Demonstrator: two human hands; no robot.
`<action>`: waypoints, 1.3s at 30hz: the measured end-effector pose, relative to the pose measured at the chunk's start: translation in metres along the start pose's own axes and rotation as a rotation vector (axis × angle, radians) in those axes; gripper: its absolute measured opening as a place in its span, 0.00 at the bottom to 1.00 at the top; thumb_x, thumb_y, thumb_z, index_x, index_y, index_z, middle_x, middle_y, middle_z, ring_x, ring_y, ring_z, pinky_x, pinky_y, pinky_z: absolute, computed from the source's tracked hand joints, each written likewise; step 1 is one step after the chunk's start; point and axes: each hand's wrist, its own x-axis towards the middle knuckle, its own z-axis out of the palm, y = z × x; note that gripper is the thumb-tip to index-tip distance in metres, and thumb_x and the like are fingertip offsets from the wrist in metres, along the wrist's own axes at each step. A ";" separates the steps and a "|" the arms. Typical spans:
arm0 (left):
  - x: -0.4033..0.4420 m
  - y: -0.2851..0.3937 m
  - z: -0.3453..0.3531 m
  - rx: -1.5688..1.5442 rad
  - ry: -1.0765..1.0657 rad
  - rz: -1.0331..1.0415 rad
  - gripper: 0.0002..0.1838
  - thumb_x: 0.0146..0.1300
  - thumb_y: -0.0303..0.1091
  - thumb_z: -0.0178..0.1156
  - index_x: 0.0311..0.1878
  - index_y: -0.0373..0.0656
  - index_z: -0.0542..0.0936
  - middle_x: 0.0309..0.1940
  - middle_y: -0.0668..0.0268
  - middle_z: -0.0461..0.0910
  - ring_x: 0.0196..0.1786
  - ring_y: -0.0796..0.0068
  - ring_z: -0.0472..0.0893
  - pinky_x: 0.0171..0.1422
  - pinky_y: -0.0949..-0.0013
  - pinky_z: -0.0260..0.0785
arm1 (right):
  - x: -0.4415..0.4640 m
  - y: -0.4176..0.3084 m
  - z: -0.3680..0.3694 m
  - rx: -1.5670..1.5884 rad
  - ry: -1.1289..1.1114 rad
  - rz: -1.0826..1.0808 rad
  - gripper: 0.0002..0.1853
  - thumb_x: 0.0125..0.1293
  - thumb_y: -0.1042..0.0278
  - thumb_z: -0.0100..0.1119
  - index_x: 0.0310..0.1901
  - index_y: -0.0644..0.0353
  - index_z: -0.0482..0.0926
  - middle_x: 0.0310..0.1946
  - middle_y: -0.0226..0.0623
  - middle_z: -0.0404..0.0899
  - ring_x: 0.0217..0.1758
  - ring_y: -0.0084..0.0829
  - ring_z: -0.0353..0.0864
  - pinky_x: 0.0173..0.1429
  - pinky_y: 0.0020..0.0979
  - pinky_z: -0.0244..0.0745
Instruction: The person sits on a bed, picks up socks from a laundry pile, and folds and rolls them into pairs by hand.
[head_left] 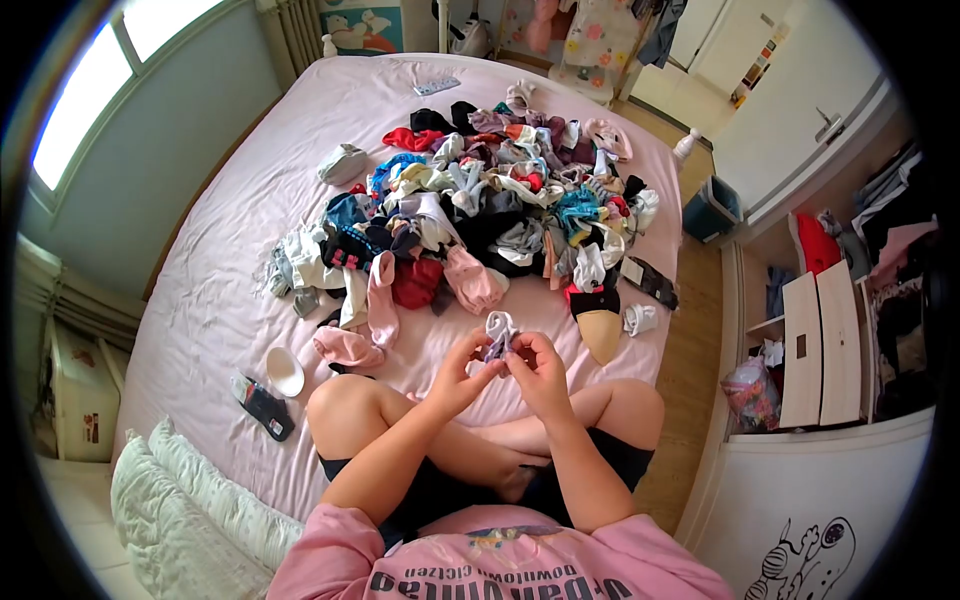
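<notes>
Between both hands, above my crossed legs, is a small white and grey-purple sock [500, 330], bunched up. My left hand [464, 372] has its fingers closed on the sock's left side. Thumb and fingers of my right hand [538, 372] pinch its right side, so the two hands nearly meet. Just beyond them lies a large pile of mixed socks and small garments [480, 215] on the pink bedsheet [230, 235]. At the pile's near edge are pink socks [470, 280] and a beige pointed piece [599, 335].
Left of my knee lie a white cup-shaped piece [285, 371] and a dark packaged item [263, 407]. A white quilted pillow [185, 515] is at lower left. Right of the bed stand a bin [712, 209] and an open wardrobe with drawers [820, 345].
</notes>
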 end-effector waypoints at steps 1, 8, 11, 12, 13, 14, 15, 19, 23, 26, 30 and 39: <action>0.001 -0.012 -0.001 -0.170 -0.017 -0.057 0.19 0.57 0.30 0.58 0.51 0.36 0.68 0.48 0.64 0.69 0.48 0.77 0.70 0.53 0.73 0.64 | 0.000 -0.002 0.000 0.022 -0.003 0.024 0.06 0.58 0.78 0.52 0.37 0.63 0.67 0.28 0.27 0.69 0.29 0.15 0.69 0.35 0.18 0.68; 0.003 0.002 0.004 0.158 0.101 0.188 0.17 0.47 0.21 0.61 0.43 0.36 0.70 0.51 0.56 0.68 0.39 0.71 0.75 0.42 0.71 0.68 | -0.001 0.003 0.006 -0.263 0.054 -0.162 0.12 0.53 0.75 0.59 0.36 0.64 0.67 0.30 0.32 0.66 0.28 0.20 0.68 0.32 0.20 0.67; 0.003 0.010 0.007 0.277 0.149 0.235 0.18 0.45 0.18 0.59 0.42 0.36 0.70 0.48 0.56 0.69 0.38 0.68 0.75 0.41 0.72 0.68 | -0.002 0.002 0.007 -0.342 0.058 -0.160 0.12 0.53 0.75 0.60 0.35 0.64 0.67 0.30 0.34 0.66 0.29 0.21 0.70 0.32 0.20 0.67; 0.004 0.015 0.008 0.299 0.176 0.225 0.18 0.44 0.17 0.58 0.42 0.37 0.70 0.47 0.56 0.70 0.38 0.67 0.75 0.41 0.72 0.68 | -0.001 0.000 0.009 -0.320 0.053 -0.146 0.11 0.53 0.75 0.60 0.35 0.65 0.67 0.30 0.34 0.67 0.30 0.22 0.70 0.33 0.19 0.67; 0.004 0.017 0.008 0.322 0.203 0.216 0.18 0.43 0.17 0.57 0.42 0.37 0.69 0.45 0.56 0.70 0.38 0.66 0.75 0.41 0.72 0.68 | -0.001 0.000 0.010 -0.297 0.049 -0.132 0.11 0.53 0.76 0.60 0.35 0.65 0.68 0.29 0.35 0.67 0.30 0.22 0.70 0.33 0.19 0.67; 0.004 0.015 0.008 0.298 0.218 0.200 0.18 0.43 0.16 0.55 0.41 0.36 0.70 0.44 0.56 0.70 0.38 0.66 0.75 0.41 0.72 0.68 | -0.001 0.003 0.011 -0.241 0.040 -0.087 0.10 0.54 0.76 0.59 0.35 0.65 0.68 0.29 0.34 0.68 0.30 0.21 0.71 0.33 0.19 0.67; 0.004 0.012 0.007 0.273 0.233 0.183 0.18 0.43 0.15 0.54 0.41 0.36 0.70 0.43 0.57 0.71 0.38 0.66 0.75 0.41 0.72 0.68 | -0.002 0.008 0.011 -0.186 0.031 -0.042 0.09 0.55 0.76 0.58 0.34 0.64 0.68 0.29 0.33 0.68 0.30 0.21 0.71 0.33 0.19 0.67; 0.006 0.020 -0.001 0.202 0.229 0.099 0.16 0.42 0.12 0.48 0.37 0.34 0.72 0.42 0.58 0.72 0.40 0.66 0.75 0.42 0.72 0.67 | -0.005 0.003 0.011 0.112 -0.029 0.084 0.05 0.58 0.78 0.54 0.35 0.62 0.69 0.29 0.30 0.71 0.31 0.19 0.72 0.36 0.20 0.69; 0.009 0.001 -0.008 0.163 0.254 0.128 0.13 0.44 0.11 0.44 0.33 0.32 0.74 0.38 0.60 0.75 0.39 0.70 0.75 0.41 0.74 0.67 | -0.007 0.003 0.011 0.507 -0.031 0.184 0.06 0.60 0.79 0.51 0.38 0.59 0.68 0.31 0.29 0.73 0.34 0.19 0.74 0.43 0.22 0.71; 0.010 0.001 -0.007 0.010 0.276 0.085 0.13 0.45 0.12 0.43 0.32 0.31 0.74 0.36 0.61 0.76 0.37 0.73 0.75 0.39 0.75 0.68 | -0.012 -0.006 0.012 0.790 -0.026 0.258 0.07 0.61 0.77 0.50 0.40 0.57 0.68 0.34 0.31 0.74 0.38 0.22 0.75 0.47 0.26 0.71; 0.008 0.005 -0.006 -0.060 0.263 -0.044 0.13 0.48 0.13 0.42 0.32 0.33 0.76 0.29 0.64 0.77 0.29 0.78 0.76 0.32 0.78 0.68 | -0.015 -0.020 0.018 0.935 0.027 0.263 0.05 0.64 0.72 0.48 0.41 0.55 0.68 0.37 0.32 0.74 0.42 0.26 0.75 0.49 0.31 0.72; -0.001 0.005 -0.008 -1.009 0.051 -0.515 0.09 0.55 0.23 0.48 0.38 0.35 0.76 0.32 0.63 0.78 0.32 0.75 0.78 0.38 0.73 0.70 | -0.005 -0.013 0.014 0.812 0.032 0.285 0.05 0.66 0.66 0.45 0.38 0.55 0.69 0.32 0.28 0.73 0.37 0.22 0.74 0.42 0.25 0.71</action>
